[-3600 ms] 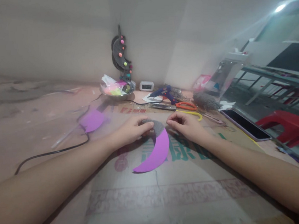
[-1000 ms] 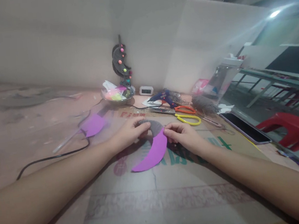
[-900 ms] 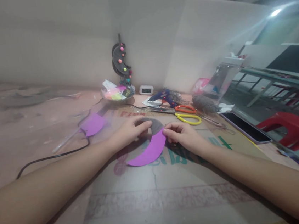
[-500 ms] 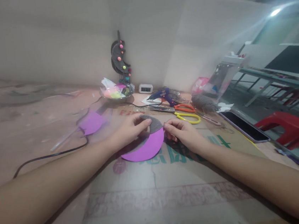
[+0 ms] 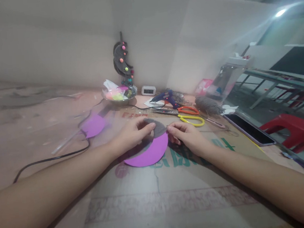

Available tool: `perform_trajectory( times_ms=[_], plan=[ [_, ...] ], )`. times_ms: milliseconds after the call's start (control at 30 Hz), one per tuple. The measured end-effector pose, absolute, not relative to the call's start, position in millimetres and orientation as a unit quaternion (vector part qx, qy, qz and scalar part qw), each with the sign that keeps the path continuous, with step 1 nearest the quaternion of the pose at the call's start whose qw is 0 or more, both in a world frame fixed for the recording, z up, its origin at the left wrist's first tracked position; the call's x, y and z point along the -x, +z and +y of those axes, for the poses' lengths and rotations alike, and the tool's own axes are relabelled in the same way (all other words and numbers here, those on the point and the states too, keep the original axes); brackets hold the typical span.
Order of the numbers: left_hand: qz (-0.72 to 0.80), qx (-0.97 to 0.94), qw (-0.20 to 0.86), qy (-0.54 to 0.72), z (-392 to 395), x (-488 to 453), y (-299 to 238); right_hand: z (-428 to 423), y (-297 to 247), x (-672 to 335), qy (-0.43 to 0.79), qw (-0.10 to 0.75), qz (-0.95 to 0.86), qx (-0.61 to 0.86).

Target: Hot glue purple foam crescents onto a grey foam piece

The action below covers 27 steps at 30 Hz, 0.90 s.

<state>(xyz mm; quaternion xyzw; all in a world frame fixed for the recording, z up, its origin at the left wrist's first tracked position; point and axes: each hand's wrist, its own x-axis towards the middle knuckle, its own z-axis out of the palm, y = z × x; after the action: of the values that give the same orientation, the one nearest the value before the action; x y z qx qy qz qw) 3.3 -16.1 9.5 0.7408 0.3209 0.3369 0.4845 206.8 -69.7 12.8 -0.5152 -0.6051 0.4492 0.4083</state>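
Note:
My left hand [image 5: 136,132] is closed on a curved grey felt piece [image 5: 158,127], its thumb lying on top. Under the felt, and jutting toward me, is a purple crescent-shaped sheet [image 5: 152,153]. My right hand [image 5: 181,132] pinches at the right tip of the grey piece; whether it grips the edge or something small there is too fine to make out. Both hands are low over a flat cardboard sheet [image 5: 161,203] with green and red print.
Behind the hands lie scissors [image 5: 192,120] with yellow and orange handles, a blue glue gun [image 5: 168,98], grey yarn [image 5: 208,105] and a white digital clock [image 5: 148,90]. A bowl [image 5: 120,100] of scraps stands further left. A phone [image 5: 248,128] lies right; another purple piece [image 5: 95,125] lies left.
The grey felt and purple sheet have shifted very slightly, with the purple crescent's lower edge a little nearer me. Both hands keep nearly the same place and hold.

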Motion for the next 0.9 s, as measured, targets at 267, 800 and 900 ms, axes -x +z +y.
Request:
perform_trajectory(
  times_ms=[267, 800, 900],
  plan=[
    [0.314, -0.752, 0.486, 0.317, -14.4, -3.1, 7.1, -66.1, 10.7, -206.8, 0.452, 0.4, -0.603, 0.521],
    [0.31, -0.745, 0.507, 0.305, -8.5, -2.4, 3.3, -68.0, 11.6, -208.0, 0.429, 0.385, -0.632, 0.519],
    [0.321, -0.733, 0.516, 0.306, -8.7, -1.8, 6.1, -69.2, 12.9, -208.7, 0.427, 0.392, -0.63, 0.517]
  ],
)
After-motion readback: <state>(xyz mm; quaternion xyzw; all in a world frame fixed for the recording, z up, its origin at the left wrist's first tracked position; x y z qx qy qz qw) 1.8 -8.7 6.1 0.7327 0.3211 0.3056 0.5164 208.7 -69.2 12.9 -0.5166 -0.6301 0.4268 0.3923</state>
